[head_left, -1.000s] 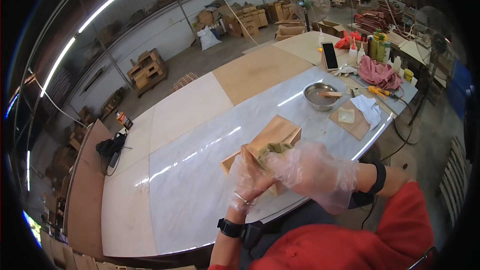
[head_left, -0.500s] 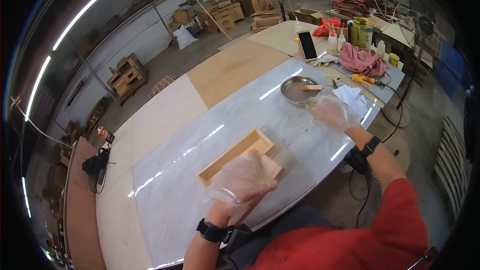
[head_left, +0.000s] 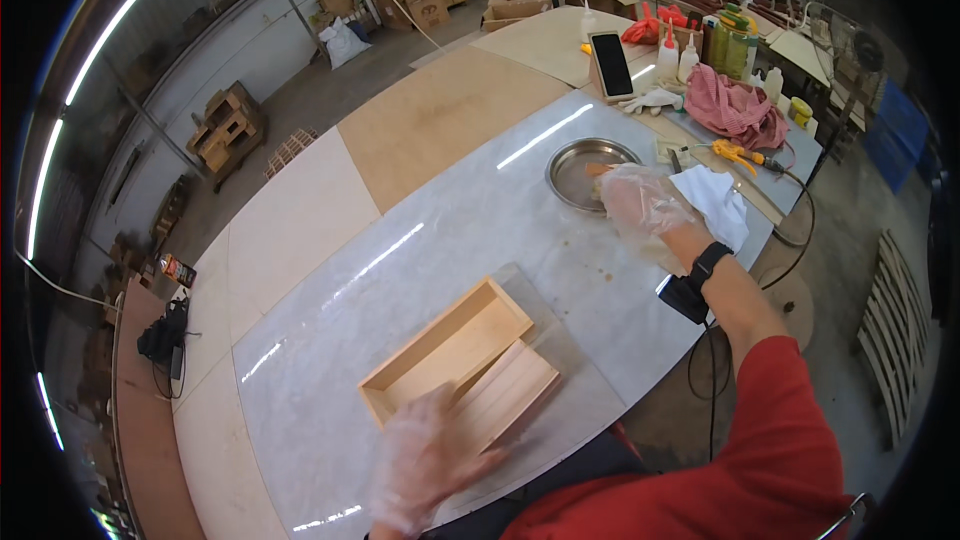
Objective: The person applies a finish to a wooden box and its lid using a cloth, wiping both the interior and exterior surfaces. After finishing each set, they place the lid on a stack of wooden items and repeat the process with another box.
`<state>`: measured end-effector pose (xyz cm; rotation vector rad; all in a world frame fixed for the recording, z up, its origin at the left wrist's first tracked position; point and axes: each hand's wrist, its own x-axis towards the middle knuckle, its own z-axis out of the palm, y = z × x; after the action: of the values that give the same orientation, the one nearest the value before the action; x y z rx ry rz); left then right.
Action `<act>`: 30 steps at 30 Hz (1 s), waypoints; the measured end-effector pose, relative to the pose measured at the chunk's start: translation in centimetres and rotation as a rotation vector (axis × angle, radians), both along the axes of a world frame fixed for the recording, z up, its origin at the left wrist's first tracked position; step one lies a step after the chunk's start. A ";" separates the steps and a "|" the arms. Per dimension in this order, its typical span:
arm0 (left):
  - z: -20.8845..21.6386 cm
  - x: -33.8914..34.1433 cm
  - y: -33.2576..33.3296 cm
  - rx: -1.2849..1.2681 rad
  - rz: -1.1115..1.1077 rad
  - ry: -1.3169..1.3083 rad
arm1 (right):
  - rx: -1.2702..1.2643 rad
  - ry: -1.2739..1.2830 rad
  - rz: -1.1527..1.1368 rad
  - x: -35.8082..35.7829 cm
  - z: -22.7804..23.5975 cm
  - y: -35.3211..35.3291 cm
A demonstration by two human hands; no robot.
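Note:
Both my hands wear loose clear plastic gloves. My left hand (head_left: 425, 465) has its fingers apart at the near end of a shallow, open wooden box (head_left: 400, 371); whether it touches the wood I cannot tell. Against the box's right side lies a long pale wooden piece (head_left: 507, 395), partly overlapping its edge. My right hand (head_left: 645, 202) reaches over the right rim of a round metal dish (head_left: 572, 187). Its fingers are closed around a small wooden piece (head_left: 597, 169), of which only a brown end shows inside the dish.
A white cloth (head_left: 712, 202) lies right of the dish, near a yellow-orange air gun (head_left: 735, 154) with a hose. Farther back are a pink cloth (head_left: 735, 110), a propped phone (head_left: 610, 65), white gloves (head_left: 655, 100) and several bottles (head_left: 668, 57). A black device (head_left: 683, 297) sits at the table's edge.
My right hand has moved onto the wooden piece in the dish. My left hand has drawn back toward me and spread, uncovering the box and the long wooden piece. The view has shifted slightly.

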<state>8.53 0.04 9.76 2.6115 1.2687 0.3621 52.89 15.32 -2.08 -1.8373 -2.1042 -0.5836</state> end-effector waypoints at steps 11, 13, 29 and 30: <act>-4.5 -12.3 -8.9 -0.533 0.575 -0.414 | -0.267 -0.097 -0.055 -3.7 5.4 -2.2; -7.0 -12.2 -8.7 -0.704 0.671 -0.725 | -0.277 -0.080 -0.034 -3.9 4.8 -1.7; -14.6 -5.5 -5.6 -0.051 0.280 -0.523 | -0.204 0.196 0.596 -22.5 6.3 -15.3; -13.6 -4.9 -5.4 -0.214 0.299 -0.682 | -0.243 0.211 0.695 -25.5 6.6 -16.8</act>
<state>3.61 -5.39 -3.82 1.8593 1.3302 0.9999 27.44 -1.50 4.55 -1.0657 -2.5202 0.0367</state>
